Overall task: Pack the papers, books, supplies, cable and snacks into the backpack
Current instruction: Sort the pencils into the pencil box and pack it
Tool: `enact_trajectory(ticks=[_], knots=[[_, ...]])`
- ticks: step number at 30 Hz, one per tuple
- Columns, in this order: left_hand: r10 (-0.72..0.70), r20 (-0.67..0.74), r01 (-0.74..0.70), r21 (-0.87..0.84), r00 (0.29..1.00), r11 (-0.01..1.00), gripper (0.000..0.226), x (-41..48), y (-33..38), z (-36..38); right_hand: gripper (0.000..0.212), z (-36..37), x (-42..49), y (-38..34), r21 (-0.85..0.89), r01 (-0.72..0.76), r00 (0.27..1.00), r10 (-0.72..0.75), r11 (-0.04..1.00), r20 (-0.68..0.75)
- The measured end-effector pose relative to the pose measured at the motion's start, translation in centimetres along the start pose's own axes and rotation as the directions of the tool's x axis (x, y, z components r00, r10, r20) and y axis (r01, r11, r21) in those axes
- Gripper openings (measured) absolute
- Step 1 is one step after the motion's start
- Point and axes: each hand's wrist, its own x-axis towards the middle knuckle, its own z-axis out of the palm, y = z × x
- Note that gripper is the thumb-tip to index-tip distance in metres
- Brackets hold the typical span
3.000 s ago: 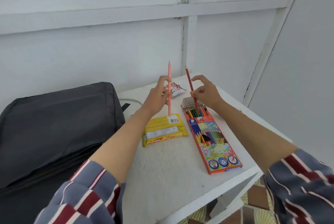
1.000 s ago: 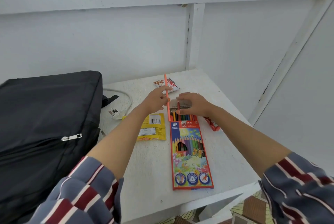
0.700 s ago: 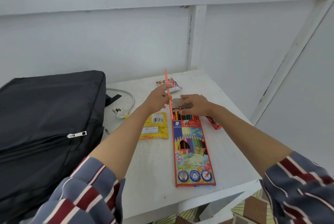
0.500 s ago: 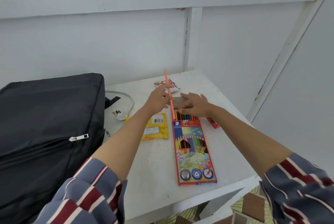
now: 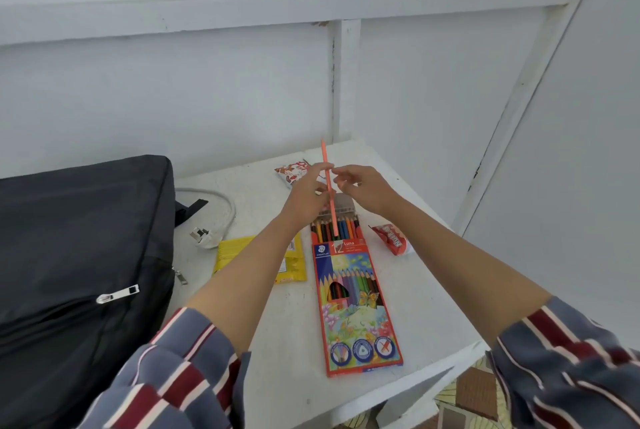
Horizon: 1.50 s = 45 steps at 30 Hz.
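1. The right hand [image 5: 363,187] had risen from the pencil box [image 5: 355,304] flap to the pencil [image 5: 324,154]; grip unclear.
2. The left hand [image 5: 306,194] pinched it upright in the box mouth.
3. Box label: "12 Luna".

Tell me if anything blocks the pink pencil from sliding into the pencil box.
Nothing visible does. The left hand holds the pink pencil with its lower end at the open mouth of the pencil box, among the other pencils; the flap is folded back.
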Motion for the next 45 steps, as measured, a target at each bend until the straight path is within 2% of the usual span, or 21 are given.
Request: enact_trajectory(ticks=[7, 10, 14, 18, 23, 26, 29, 35, 40, 45], knots=[[-0.229, 0.076, 0.235, -0.084, 0.970, 0.968, 0.054, 0.6, -0.6, 0.0, 0.043, -0.6, 2.0, 0.8, 0.089, -0.083, 0.990, 0.072, 0.993, 0.121], [-0.252, 0.084, 0.260, -0.103, 0.964, 0.960, 0.060, 0.1, -0.8, -0.3, 0.047, -0.3, 2.8, 0.8, 0.120, -0.096, 0.981, 0.073, 0.988, 0.180], [-0.256, 0.112, 0.261, -0.028, 0.960, 0.965, 0.070, -0.2, -0.7, -0.7, 0.052, 0.5, 3.2, 0.5, 0.118, -0.075, 0.973, 0.047, 0.990, 0.224], [-0.253, 0.146, 0.248, 0.051, 0.956, 0.967, 0.080, -0.2, -0.4, -0.7, 0.053, 1.3, 3.7, 0.7, 0.018, 0.001, 0.977, -0.005, 1.000, 0.214], [-0.243, 0.177, 0.214, 0.169, 0.954, 0.962, 0.085, -0.4, 0.1, -0.2, 0.061, 2.1, 3.7, 1.4, -0.079, 0.010, 0.981, 0.006, 0.997, 0.195], [-0.255, 0.111, 0.232, 0.187, 0.961, 0.955, 0.071, -0.8, -0.3, -0.5, 0.064, 2.1, 3.5, 1.8, -0.090, -0.018, 0.984, 0.034, 0.996, 0.176], [-0.261, 0.023, 0.246, 0.264, 0.965, 0.933, 0.054, -1.1, -1.0, -1.3, 0.071, 2.1, 3.5, 2.3, -0.193, -0.024, 0.972, 0.068, 0.981, 0.225], [-0.323, 0.093, 0.296, 0.221, 0.942, 0.929, 0.045, -1.5, -2.0, -1.3, 0.080, 1.5, 3.4, 2.1, -0.461, -0.008, 0.930, 0.175, 0.887, 0.322], [-0.341, 0.122, 0.308, 0.225, 0.932, 0.924, 0.053, -1.3, -1.8, -1.3, 0.073, 1.1, 3.5, 2.2, -0.500, 0.020, 0.901, 0.201, 0.866, 0.385], [-0.346, 0.127, 0.309, 0.242, 0.930, 0.920, 0.054, -1.3, -1.8, -1.3, 0.075, 1.3, 3.7, 2.4, -0.480, -0.015, 0.919, 0.201, 0.877, 0.339]])
